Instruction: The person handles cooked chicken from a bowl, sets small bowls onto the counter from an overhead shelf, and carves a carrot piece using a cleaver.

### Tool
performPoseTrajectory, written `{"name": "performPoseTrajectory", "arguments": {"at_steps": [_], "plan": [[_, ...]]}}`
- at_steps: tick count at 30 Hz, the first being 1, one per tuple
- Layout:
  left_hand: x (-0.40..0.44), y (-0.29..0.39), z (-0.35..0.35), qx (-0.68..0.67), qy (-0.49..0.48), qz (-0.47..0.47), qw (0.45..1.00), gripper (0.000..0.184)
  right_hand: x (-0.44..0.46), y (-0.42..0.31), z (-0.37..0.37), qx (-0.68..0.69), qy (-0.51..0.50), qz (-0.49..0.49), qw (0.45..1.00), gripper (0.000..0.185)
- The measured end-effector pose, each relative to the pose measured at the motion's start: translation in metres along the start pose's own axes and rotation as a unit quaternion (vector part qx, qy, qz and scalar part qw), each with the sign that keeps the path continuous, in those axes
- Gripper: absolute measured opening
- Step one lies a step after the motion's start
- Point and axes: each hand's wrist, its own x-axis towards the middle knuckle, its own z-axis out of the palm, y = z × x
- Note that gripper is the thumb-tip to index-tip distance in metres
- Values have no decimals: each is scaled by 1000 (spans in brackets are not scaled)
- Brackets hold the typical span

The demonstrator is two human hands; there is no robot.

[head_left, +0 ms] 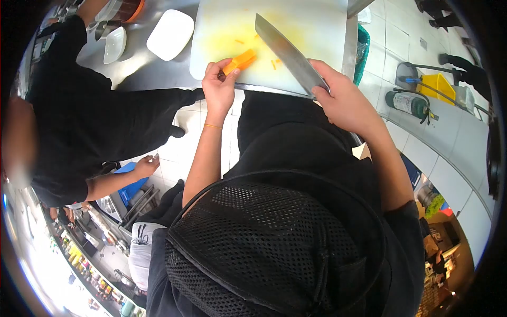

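Pinched between the fingers of my left hand [219, 87] is a piece of orange vegetable [240, 62], perhaps carrot, held over the near edge of the white cutting board [317, 26]. My right hand [340, 98] grips a large kitchen knife [288, 50] near the base of its blade; the handle is hidden in the palm. The blade points away from me and to the left, apart from the orange piece. A few thin orange strips [274, 64] lie on the yellow-stained board between the two hands.
Left of the board, a white dish [170, 35] and a smaller white bowl [114, 45] sit on the metal counter [142, 71]. A co-worker in black [100, 121] stands close on my left. A green-lined bin [362, 53] and a green cylinder [406, 104] are at the right.
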Motion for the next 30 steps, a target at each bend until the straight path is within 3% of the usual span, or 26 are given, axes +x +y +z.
{"name": "performPoseTrajectory", "arguments": {"at_steps": [2, 4, 10, 20, 30], "plan": [[1, -1, 0, -7, -2, -3, 1000, 29, -1, -6, -5, 21, -23, 21, 999, 44], [1, -3, -1, 4, -6, 8, 1000, 29, 2, -7, -9, 170, -136, 142, 966, 44], [1, -1, -1, 7, -8, -25, 1000, 29, 10, 1, -4, 245, -161, 131, 947, 38], [2, -7, -1, -25, -5, -25, 999, 28, 13, -5, 1, 225, -165, 126, 952, 44], [2, -4, -2, 4, -9, -14, 1000, 29, 8, -18, 1, 122, -144, 111, 976, 51]]}}
